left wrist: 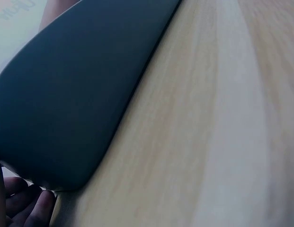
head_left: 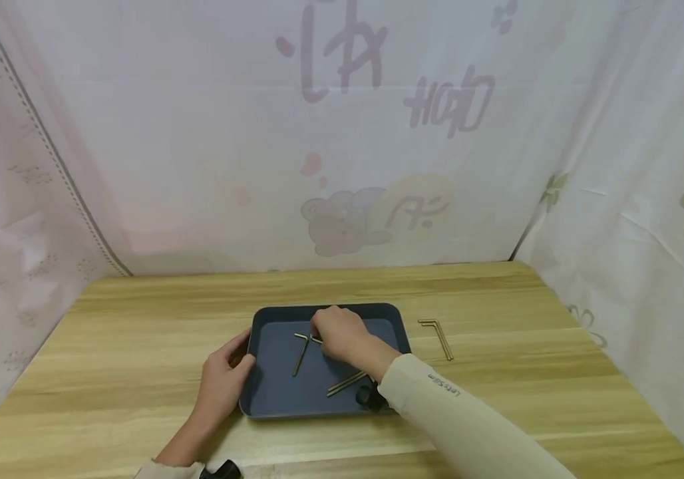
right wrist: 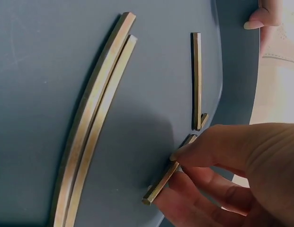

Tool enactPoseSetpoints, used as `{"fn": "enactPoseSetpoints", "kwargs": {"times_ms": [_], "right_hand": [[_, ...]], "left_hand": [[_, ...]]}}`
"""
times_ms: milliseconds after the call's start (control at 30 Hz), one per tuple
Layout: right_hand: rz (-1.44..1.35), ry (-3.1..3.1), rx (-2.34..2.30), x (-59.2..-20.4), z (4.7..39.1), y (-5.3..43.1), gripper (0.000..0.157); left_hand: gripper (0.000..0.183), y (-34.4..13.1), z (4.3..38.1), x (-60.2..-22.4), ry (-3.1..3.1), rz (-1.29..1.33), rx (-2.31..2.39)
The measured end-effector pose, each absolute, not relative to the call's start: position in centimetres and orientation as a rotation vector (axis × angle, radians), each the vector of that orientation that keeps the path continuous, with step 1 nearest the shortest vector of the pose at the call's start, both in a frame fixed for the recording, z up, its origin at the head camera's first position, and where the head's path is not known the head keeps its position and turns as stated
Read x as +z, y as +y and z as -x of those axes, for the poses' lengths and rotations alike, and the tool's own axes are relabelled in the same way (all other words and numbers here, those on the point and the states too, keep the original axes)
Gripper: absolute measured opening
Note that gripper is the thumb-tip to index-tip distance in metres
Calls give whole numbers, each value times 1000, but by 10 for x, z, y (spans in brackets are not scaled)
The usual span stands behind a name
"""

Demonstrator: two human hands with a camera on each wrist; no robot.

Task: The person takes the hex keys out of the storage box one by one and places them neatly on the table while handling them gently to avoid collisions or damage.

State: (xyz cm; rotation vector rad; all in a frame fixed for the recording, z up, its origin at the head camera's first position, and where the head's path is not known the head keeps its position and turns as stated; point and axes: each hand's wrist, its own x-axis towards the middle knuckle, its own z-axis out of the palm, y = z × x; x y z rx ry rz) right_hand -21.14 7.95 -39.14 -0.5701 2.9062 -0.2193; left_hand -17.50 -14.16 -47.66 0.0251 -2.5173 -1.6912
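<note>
Right hand [right wrist: 253, 163] with diagonal hex key [right wrist: 161, 184]

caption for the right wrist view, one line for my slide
Right hand pinching a hex key in a tray, three more keys lying nearby

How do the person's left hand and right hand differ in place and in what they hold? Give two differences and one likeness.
Place: the left hand is at the left edge of the tray, while the right hand reaches over the tray's inside.
Hold: the left hand grips the tray, while the right hand pinches a hex key.
Shared: both hands are bare.
</note>
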Motion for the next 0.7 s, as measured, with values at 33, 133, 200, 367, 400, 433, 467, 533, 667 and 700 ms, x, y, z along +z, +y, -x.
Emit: {"fn": "enactPoseSetpoints", "kwargs": {"times_ms": [33,133,200,367,400,433,467,533,667,700], "right_hand": [[567,2908,-221,-392,211,79,24],[549,2927,-241,-392,211,78,22],[537,2937,-258,-393,212,78,21],[542,2955,-323,-392,211,85,22],[549,2957,-355,-390,210,87,23],[556,2961,-388,-389,210,90,24],[563,2965,-424,-386,209,93,24],[565,2971,-499,-382,207,99,25],[543,2967,-618,-371,203,112,25],[539,2962,-647,-369,203,116,25]], "left_hand": [[51,-142,175,-477,-2521,-30,-1687],[50,-143,175,-478,-2523,-33,-1686],[50,-143,175,-478,-2521,-31,-1690],[50,-143,174,-478,-2518,-25,-1693],[50,-143,174,-478,-2519,-25,-1694],[50,-143,174,-478,-2520,-27,-1695],[50,-143,174,-478,-2521,-27,-1695],[50,-142,174,-478,-2521,-28,-1697],[50,-142,174,-476,-2521,-24,-1693],[50,-142,174,-476,-2519,-26,-1695]]}}
